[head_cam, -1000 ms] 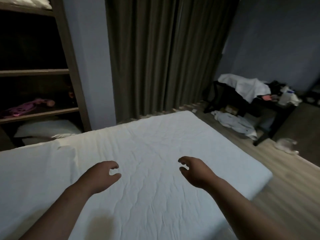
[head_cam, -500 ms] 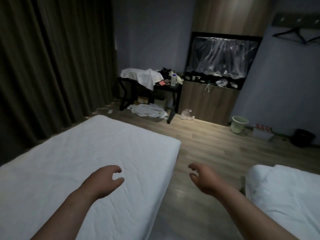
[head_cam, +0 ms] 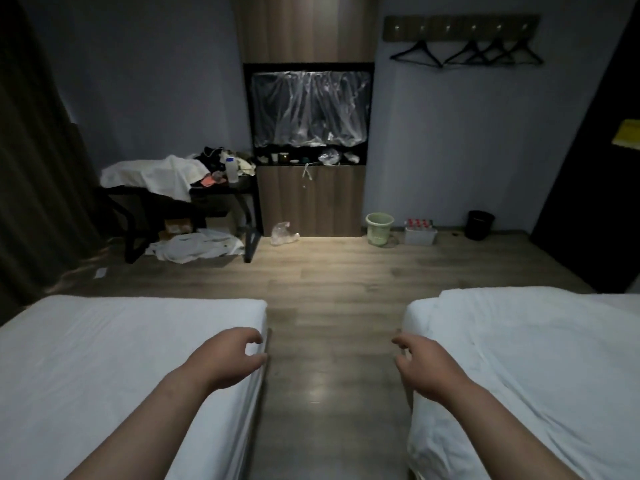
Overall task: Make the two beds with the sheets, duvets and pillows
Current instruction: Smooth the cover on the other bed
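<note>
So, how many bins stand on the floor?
2. The green bin stands beside the wooden cabinet; the black bin stands further right, against the same far side. More may be hidden out of view.

White cloth beds (head_cam: 121, 341) — matt, creased, wood-plank floor (head_cam: 329, 289) — faint sheen

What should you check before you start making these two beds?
1. Is the left hand free? ok, it holds nothing.
2. Is the right hand free? ok, it holds nothing.
3. Is the left bed covered flat? ok.
4. Is the right bed smooth? not ok, its cover is rumpled.
5. Is the white cloth on the desk bedding? cannot tell.
</note>
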Available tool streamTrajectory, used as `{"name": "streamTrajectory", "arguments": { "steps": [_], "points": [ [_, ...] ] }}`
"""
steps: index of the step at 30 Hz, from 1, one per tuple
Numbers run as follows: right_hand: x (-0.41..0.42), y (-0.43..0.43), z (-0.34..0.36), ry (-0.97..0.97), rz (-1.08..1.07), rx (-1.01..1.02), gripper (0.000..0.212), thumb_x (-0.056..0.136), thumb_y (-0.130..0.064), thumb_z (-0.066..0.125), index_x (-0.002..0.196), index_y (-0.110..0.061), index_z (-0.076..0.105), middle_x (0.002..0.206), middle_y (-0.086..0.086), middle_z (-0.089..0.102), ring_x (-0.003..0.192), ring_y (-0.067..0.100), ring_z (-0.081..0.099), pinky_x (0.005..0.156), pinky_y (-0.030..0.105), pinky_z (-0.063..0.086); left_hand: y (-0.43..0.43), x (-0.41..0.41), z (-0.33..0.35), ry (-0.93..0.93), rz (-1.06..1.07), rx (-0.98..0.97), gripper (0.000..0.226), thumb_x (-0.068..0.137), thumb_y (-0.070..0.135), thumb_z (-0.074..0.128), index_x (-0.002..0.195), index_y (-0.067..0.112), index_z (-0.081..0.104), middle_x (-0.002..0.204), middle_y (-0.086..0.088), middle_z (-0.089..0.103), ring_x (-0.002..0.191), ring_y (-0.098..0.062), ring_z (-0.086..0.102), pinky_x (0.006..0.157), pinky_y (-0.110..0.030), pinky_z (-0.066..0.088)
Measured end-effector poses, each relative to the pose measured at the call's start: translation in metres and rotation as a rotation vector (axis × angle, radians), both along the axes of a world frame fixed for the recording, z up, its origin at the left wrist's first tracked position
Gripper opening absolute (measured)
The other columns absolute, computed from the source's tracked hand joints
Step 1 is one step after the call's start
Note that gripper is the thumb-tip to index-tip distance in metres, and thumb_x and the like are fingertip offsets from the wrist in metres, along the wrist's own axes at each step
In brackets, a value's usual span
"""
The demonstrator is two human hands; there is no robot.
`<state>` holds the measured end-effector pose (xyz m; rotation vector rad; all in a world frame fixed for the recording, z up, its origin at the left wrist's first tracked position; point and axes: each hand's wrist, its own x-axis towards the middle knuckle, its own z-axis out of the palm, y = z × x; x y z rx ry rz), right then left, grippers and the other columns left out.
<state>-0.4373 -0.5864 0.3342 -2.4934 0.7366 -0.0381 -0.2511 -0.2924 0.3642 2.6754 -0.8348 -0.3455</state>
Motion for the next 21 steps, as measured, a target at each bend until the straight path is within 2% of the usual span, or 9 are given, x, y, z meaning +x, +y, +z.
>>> {"name": "streamTrajectory", "arguments": {
  "steps": [3,10,21],
  "points": [
    [-0.022,-0.041,-0.003,-0.016,-0.102,0.010,0.040,0.098,-0.027,0.050,0.137,-0.022,0.055,0.138,-0.003,0.058,0.123,0.014,0.055,0.096,0.023,0.041,-0.067,0.010,0.002,-0.018,-0.125,0.043,0.044,0.090,0.043,0.059,0.130,0.025,0.059,0.137,0.008,0.057,0.125,-0.011,0.052,0.100,-0.024,0.041],
    [-0.050,-0.129,-0.024,0.020,-0.324,0.055,0.039,0.098,-0.033,0.050,0.137,-0.028,0.052,0.136,-0.008,0.056,0.122,0.011,0.053,0.096,0.025,0.042,-0.209,0.045,-0.013,0.035,-0.340,0.065,0.045,0.089,0.045,0.062,0.130,0.026,0.059,0.137,0.006,0.057,0.125,-0.013,0.053,0.100,-0.024,0.041],
    [-0.016,-0.256,-0.054,0.100,-0.617,0.081,0.040,0.099,-0.033,0.049,0.138,-0.027,0.051,0.138,-0.007,0.055,0.124,0.011,0.052,0.098,0.025,0.042,-0.404,0.164,-0.054,0.098,-0.524,0.017,0.041,0.087,0.038,0.067,0.124,0.020,0.065,0.127,0.002,0.064,0.117,-0.013,0.058,0.098,-0.025,0.044]
  ]
}}
